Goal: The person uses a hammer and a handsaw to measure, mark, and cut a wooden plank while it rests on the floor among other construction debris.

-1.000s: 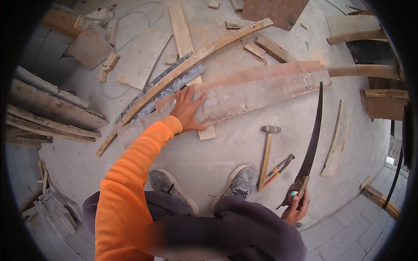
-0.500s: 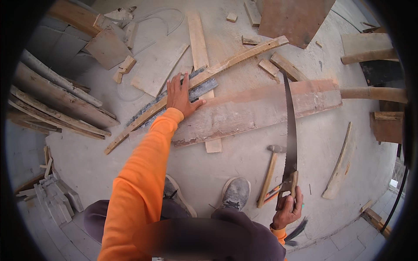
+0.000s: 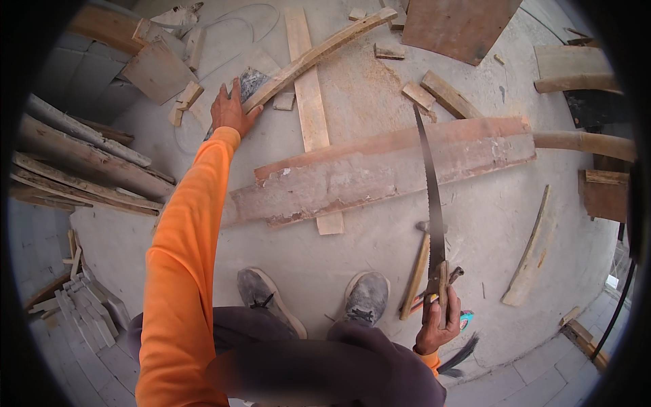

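Note:
My left hand (image 3: 232, 112) is over a long wooden batten (image 3: 325, 49), its fingers closed about it; part of the batten is hidden under the hand and sleeve. Beside those fingers lies a grey, stained flat piece (image 3: 253, 83). In my right hand (image 3: 438, 325) is the wooden handle of a handsaw (image 3: 432, 197), its blade pointing away from me. The blade passes above a wide, reddish plank (image 3: 380, 173) on the floor. This plank rests across a narrower pale board (image 3: 309, 102). Beneath the saw lies a hammer (image 3: 415, 278), partly covered.
Several curved boards (image 3: 88, 156) are stacked at the left. Wood offcuts (image 3: 451, 95) lie beyond the plank, near a brown panel (image 3: 458, 30). A thin board piece (image 3: 527, 247) is at the right. A teal tape measure (image 3: 466, 319) shows beside my right hand.
My left hand has moved away and left, and the batten has shifted farther off, away from the plank. The saw has swung left, its tip now over the plank's far side.

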Available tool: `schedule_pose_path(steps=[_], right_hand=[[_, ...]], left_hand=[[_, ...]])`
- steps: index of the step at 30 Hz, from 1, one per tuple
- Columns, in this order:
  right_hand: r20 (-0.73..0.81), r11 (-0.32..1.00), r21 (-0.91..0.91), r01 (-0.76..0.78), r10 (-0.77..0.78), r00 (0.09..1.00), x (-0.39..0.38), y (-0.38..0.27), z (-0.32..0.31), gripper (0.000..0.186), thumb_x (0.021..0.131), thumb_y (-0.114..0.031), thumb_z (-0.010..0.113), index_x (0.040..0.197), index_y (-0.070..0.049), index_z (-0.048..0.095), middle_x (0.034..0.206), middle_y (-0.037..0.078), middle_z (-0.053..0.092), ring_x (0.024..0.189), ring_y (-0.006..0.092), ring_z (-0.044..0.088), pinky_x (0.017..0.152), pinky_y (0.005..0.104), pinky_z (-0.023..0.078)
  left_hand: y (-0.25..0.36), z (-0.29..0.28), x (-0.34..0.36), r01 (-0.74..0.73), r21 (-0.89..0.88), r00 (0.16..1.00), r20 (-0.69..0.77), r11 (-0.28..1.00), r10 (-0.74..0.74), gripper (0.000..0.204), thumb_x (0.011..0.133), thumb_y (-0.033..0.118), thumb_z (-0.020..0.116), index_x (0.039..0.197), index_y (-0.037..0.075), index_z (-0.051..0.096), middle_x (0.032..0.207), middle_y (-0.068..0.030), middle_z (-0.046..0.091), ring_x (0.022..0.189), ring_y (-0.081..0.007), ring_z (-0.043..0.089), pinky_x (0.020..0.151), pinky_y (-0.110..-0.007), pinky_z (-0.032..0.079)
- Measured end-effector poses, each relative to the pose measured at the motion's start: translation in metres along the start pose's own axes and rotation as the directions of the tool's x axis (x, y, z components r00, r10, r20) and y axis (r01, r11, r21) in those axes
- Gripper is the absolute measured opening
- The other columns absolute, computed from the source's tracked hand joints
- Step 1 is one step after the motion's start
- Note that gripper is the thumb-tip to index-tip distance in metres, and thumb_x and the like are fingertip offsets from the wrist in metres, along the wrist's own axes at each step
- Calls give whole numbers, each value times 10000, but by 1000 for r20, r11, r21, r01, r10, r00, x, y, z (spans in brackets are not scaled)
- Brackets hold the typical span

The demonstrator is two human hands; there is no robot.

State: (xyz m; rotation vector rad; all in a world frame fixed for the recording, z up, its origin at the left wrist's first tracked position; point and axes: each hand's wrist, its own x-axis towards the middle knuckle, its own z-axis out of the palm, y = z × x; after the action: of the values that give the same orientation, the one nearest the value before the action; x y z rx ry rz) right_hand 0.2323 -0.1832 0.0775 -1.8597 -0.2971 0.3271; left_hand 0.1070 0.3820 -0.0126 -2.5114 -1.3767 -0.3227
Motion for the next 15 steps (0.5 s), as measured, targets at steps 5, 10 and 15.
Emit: schedule_pose_path(steps=[5, 10, 15], right_hand=[[9, 993, -88, 74, -74, 997, -3, 14, 32, 392, 903, -60, 632, 1267, 85, 610, 1084, 177, 693, 936, 227, 676, 859, 328, 517], [49, 968, -146, 206, -200, 978, 4, 31, 44, 313, 913, -34, 624, 1203, 79, 653, 1034, 201, 718, 922, 261, 697, 860, 335, 523], [107, 945, -149, 291, -278, 955, 5, 27, 64, 301, 946, -55, 589, 1212, 69, 660, 1042, 189, 722, 894, 230, 701, 819, 311, 532]], left_hand=[[76, -34, -84, -94, -444, 977, 130, 891, 168, 638, 898, 528, 647, 1280, 19, 592, 1228, -224, 589, 1137, -363, 559, 999, -465, 408], [101, -41, -101, 321, -309, 658, 752, 895, 24, 773, 932, 714, 447, 1135, 0, 661, 1060, -230, 679, 1086, -380, 592, 938, -475, 454], [98, -27, -70, 276, -226, 715, 698, 934, -42, 792, 923, 755, 411, 1040, 31, 710, 1040, -229, 695, 1095, -388, 600, 946, -498, 449]])
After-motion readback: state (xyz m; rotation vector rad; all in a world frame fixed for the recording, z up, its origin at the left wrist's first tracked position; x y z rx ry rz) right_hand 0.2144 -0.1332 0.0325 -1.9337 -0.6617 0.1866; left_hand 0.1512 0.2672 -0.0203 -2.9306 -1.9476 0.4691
